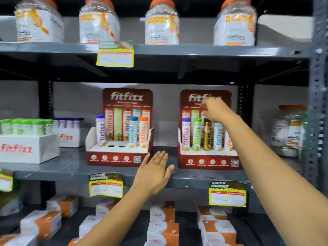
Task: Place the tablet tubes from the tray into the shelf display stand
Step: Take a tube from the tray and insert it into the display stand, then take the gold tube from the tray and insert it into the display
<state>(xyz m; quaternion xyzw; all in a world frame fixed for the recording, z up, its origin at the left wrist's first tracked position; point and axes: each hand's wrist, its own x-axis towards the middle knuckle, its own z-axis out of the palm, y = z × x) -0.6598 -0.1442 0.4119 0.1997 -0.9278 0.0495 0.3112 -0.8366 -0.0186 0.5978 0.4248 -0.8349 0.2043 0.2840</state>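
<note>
Gold foil tablet tube [207,134] is seated in right red cardboard display stand [207,157].
Right hand [215,110] grip is pinched at its cap; left hand [156,172], open and empty, is braced on grey metal shelf [71,167].

Left hand [156,170]: open, palm down, fingers extended and slightly spread, resting flat on the shelf edge [191,180]. Left forearm rises from below that edge. Right hand [215,110]: raised well above the edge, fingers curled downward, arm fully extended.

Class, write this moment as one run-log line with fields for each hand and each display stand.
right hand: atop gold tube | left hand: flat on shelf | right stand: full | left stand: two holes empty
</note>
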